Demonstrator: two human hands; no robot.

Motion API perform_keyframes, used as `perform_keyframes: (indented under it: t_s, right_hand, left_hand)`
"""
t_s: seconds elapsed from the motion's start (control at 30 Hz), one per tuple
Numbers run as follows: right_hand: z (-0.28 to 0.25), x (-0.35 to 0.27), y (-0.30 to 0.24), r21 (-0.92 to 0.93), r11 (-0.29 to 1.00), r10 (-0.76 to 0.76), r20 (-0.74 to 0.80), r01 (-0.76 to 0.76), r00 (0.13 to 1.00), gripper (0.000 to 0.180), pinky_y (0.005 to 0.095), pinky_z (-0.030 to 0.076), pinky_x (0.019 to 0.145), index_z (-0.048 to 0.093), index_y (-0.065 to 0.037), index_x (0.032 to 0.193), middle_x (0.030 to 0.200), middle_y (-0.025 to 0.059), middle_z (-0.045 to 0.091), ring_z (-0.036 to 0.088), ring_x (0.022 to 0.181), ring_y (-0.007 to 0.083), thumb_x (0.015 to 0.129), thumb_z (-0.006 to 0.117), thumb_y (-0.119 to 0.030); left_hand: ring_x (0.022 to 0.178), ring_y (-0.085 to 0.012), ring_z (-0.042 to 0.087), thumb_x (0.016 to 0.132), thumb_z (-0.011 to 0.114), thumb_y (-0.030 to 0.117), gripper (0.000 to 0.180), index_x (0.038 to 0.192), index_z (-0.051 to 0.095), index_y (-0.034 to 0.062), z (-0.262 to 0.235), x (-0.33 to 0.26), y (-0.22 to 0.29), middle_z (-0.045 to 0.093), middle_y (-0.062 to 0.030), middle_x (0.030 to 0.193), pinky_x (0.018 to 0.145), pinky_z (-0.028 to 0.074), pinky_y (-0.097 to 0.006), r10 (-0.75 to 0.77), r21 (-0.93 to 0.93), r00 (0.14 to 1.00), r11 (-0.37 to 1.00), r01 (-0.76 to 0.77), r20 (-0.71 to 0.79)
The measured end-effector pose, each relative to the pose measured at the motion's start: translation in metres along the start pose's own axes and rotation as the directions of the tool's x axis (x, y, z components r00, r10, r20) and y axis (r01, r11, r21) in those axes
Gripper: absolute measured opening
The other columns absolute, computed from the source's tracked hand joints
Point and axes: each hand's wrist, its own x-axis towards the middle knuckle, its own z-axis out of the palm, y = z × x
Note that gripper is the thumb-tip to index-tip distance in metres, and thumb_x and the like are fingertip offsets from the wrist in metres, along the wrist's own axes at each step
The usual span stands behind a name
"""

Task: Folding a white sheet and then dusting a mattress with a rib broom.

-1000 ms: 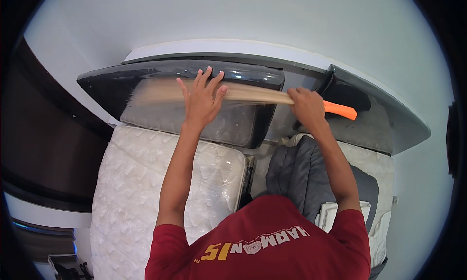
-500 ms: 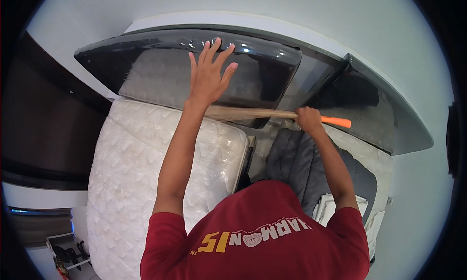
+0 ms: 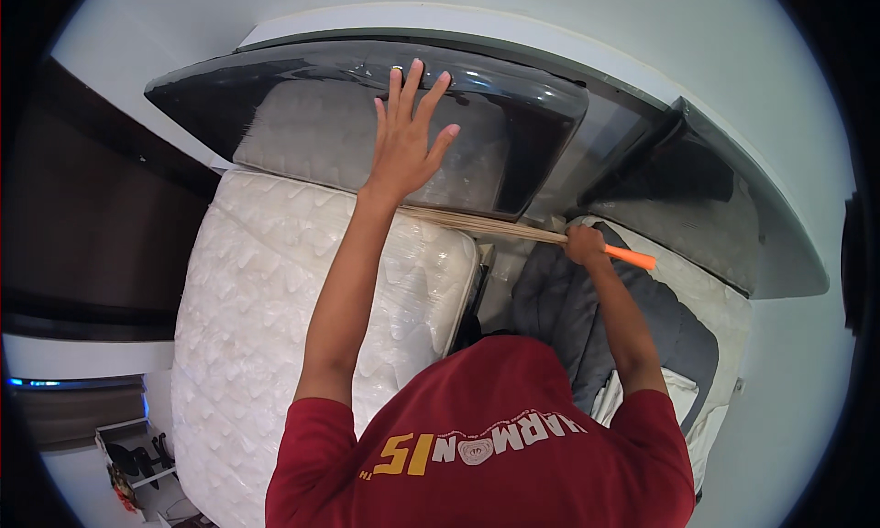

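Note:
My left hand (image 3: 408,138) lies flat with spread fingers against the glossy dark headboard (image 3: 275,79) above a white mattress (image 3: 302,290) wrapped in clear plastic. My right hand (image 3: 585,245) grips a straw broom (image 3: 477,225) by its orange handle (image 3: 631,257). The bristles reach left, low along the foot of the headboard at the mattress's top edge. Part of the bristles is hidden behind my left wrist.
A second bed (image 3: 678,308) with a grey cover (image 3: 568,317) lies to the right, under another dark headboard panel (image 3: 733,216). A narrow gap (image 3: 481,290) runs between the two beds. A dark wall panel (image 3: 82,216) stands at left, and small items sit on a shelf (image 3: 133,455) low left.
The broom has come down from across the headboard face to its foot by the mattress. My left hand let go of the broom and now rests flat on the headboard.

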Motion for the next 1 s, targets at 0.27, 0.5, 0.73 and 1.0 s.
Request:
perform_keyframes:
  t_s: [0.27, 0.5, 0.73, 1.0]
  right_hand:
    - [-0.068, -0.022, -0.004, 0.430, 0.884, -0.133, -0.148, 0.185, 0.980, 0.045, 0.0458, 0.050, 0.077, 0.069, -0.007, 0.088, 0.083, 0.0152, 0.067, 0.064, 0.085, 0.0347, 0.082, 0.059, -0.050]
    - [0.012, 0.012, -0.007, 0.088, 0.993, -0.082, 0.034, 0.078, 0.996, 0.049, 0.0456, 0.050, 0.078, 0.067, -0.002, 0.088, 0.087, 0.0208, 0.064, 0.062, 0.092, 0.0358, 0.084, 0.055, -0.049]
    - [-0.054, -0.013, 0.013, 0.447, 0.855, -0.321, 0.053, 0.265, 0.946, 0.045, 0.0405, 0.050, 0.064, 0.068, 0.000, 0.082, 0.071, 0.0154, 0.066, 0.066, 0.068, 0.0287, 0.085, 0.059, -0.045]
    - [-0.019, 0.023, -0.096, 0.590, 0.699, -0.352, -0.207, 0.403, 0.913, 0.042, 0.0481, 0.047, 0.065, 0.065, -0.002, 0.089, 0.076, 0.0220, 0.063, 0.060, 0.076, 0.0437, 0.089, 0.054, -0.043]
  left_hand:
    - [0.140, -0.0413, 0.006, 0.089, 0.056, 0.034, 0.059, 0.142, 0.033, 0.0227, 0.005, -0.004, -0.007, 0.011, -0.0102, 0.153, 0.104, 0.011, -0.067, -0.008, -0.023, 0.999, 1.000, 0.007, -0.044]
    - [0.139, -0.0436, 0.010, 0.088, 0.058, 0.030, 0.057, 0.140, 0.037, 0.0224, 0.002, -0.001, 0.000, 0.016, -0.0133, 0.152, 0.106, 0.015, -0.063, -0.007, -0.094, 0.999, 0.996, 0.003, -0.045]
    - [0.135, -0.0439, 0.020, 0.089, 0.057, 0.020, 0.054, 0.137, 0.037, 0.0053, 0.011, -0.142, -0.045, 0.020, -0.0254, 0.146, 0.109, 0.020, -0.050, -0.503, -0.302, 0.845, 0.847, 0.438, -0.184]
    - [0.135, -0.0512, 0.007, 0.080, 0.064, 0.034, 0.076, 0.144, 0.025, 0.0222, 0.086, -0.398, -0.063, 0.010, -0.0236, 0.150, 0.093, 0.022, -0.075, -0.941, 0.211, 0.256, 0.302, 0.930, 0.221]
